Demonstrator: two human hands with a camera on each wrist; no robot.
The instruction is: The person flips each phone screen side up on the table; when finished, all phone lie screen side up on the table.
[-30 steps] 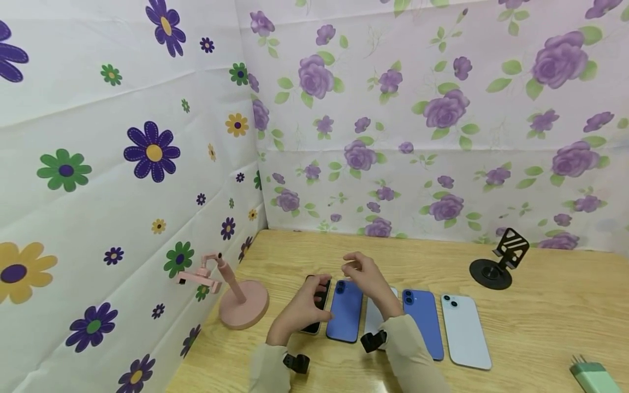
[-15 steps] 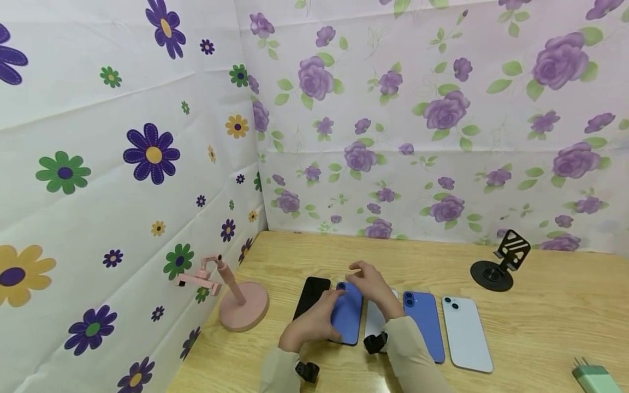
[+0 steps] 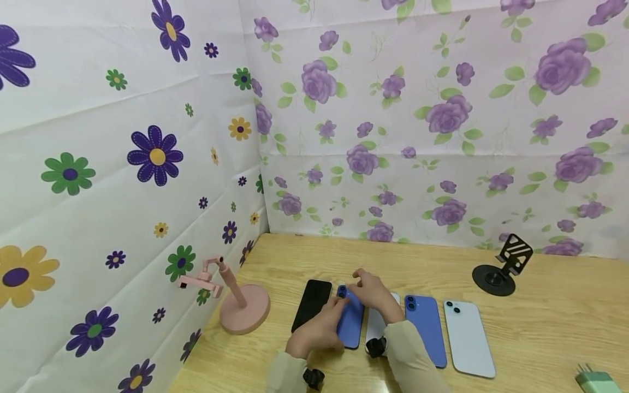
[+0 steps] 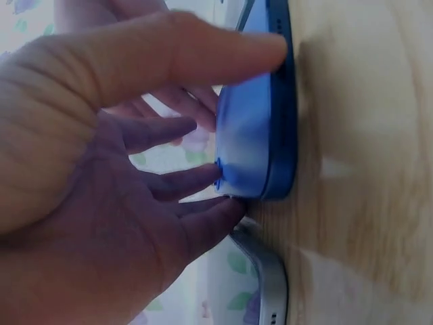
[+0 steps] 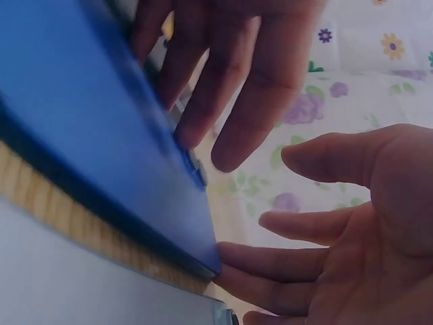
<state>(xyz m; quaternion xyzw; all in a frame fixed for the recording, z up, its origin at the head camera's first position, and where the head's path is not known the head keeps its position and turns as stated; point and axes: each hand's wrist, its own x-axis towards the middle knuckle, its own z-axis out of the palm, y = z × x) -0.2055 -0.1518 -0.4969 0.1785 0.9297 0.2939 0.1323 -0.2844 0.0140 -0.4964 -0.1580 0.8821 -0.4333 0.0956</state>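
A blue phone (image 3: 351, 327) lies back-up on the wooden table, its camera lenses at the far end. My left hand (image 3: 316, 330) reaches over its left side. In the left wrist view the thumb (image 4: 260, 54) rests at the phone's near edge, while the other fingers extend loosely toward the far end. From the right, my right hand (image 3: 374, 293) comes to the phone's far corner. The right wrist view shows its fingertips (image 5: 226, 261) right at that corner, thumb held apart. A black-screened phone (image 3: 309, 303) lies left of the blue one; a pale phone (image 3: 375, 326) is partly hidden under my right forearm.
To the right lie a second blue phone (image 3: 426, 327) and a light-blue phone (image 3: 469, 338). A pink phone stand (image 3: 253, 308) stands at the left, a black folding stand (image 3: 493, 280) at the back right. A green plug charger (image 3: 597, 382) sits at the lower right.
My left hand has moved right, from over the black-screened phone to the blue one, uncovering the black screen. My right hand has come down slightly toward the blue phone's far corner.
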